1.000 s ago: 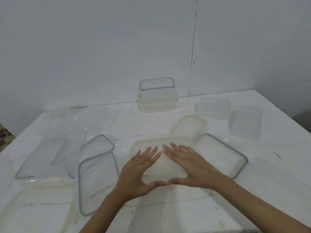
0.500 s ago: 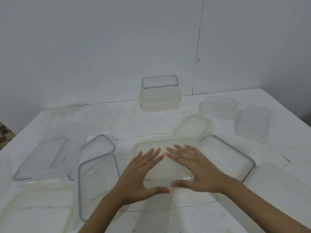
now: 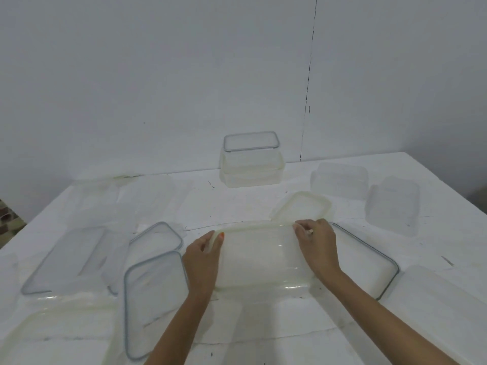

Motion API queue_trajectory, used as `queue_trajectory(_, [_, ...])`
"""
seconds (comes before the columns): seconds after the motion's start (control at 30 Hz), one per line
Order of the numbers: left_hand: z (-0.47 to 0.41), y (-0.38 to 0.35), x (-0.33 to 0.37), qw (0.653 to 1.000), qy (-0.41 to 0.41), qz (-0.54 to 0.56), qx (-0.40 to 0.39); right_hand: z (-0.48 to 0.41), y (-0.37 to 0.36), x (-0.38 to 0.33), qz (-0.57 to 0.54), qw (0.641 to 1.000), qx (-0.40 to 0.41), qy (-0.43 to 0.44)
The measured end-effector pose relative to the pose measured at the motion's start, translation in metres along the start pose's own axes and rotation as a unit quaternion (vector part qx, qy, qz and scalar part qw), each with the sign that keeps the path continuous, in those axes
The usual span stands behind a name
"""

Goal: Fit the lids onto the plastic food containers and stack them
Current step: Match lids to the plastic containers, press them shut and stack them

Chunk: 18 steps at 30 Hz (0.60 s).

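A clear container with a cream-rimmed lid (image 3: 259,255) sits in the middle of the white table (image 3: 263,330). My left hand (image 3: 201,262) grips its left edge, thumb on top of the lid. My right hand (image 3: 316,246) holds the far right corner, fingers curled over the rim. At the back stands a stack of lidded containers (image 3: 251,160) topped by a grey-rimmed lid. Loose grey-rimmed lids lie to the left (image 3: 155,296), further left (image 3: 66,259) and right (image 3: 369,262). A small cream lid (image 3: 301,209) lies behind my right hand.
Two empty clear containers (image 3: 340,180) (image 3: 392,204) sit at the back right. A large cream-rimmed lid (image 3: 52,335) lies at the near left and a clear container (image 3: 442,306) at the near right. Faint clear containers (image 3: 105,204) rest at the back left.
Both hands lay flat on top of the lid before. They have spread apart to the container's left and right sides and now grip its edges.
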State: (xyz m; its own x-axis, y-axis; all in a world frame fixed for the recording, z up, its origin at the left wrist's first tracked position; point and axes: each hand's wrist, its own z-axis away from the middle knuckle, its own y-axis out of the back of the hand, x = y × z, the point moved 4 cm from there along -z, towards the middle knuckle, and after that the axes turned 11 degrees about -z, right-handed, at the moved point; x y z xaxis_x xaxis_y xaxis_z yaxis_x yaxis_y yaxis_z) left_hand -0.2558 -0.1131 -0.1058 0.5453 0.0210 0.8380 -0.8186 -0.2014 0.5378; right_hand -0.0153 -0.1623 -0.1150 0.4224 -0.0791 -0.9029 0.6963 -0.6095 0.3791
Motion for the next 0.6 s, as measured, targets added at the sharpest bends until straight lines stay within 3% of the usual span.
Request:
queue_trajectory(0.4, [-0.016,0.000,0.000,0.998,0.016,0.019,-0.057,-0.010,-0.002,0.005,-0.056,0.997,-0.036,-0.049])
queue_trajectory(0.5, [-0.014,-0.006,-0.001,0.999,-0.002,-0.021,-0.041,-0.009,-0.005,0.003,-0.009,0.996,-0.066,-0.054])
queue_trajectory(0.6, [-0.011,-0.009,-0.004,0.998,-0.009,0.008,-0.062,-0.010,-0.001,0.000,0.008,0.995,-0.084,-0.057])
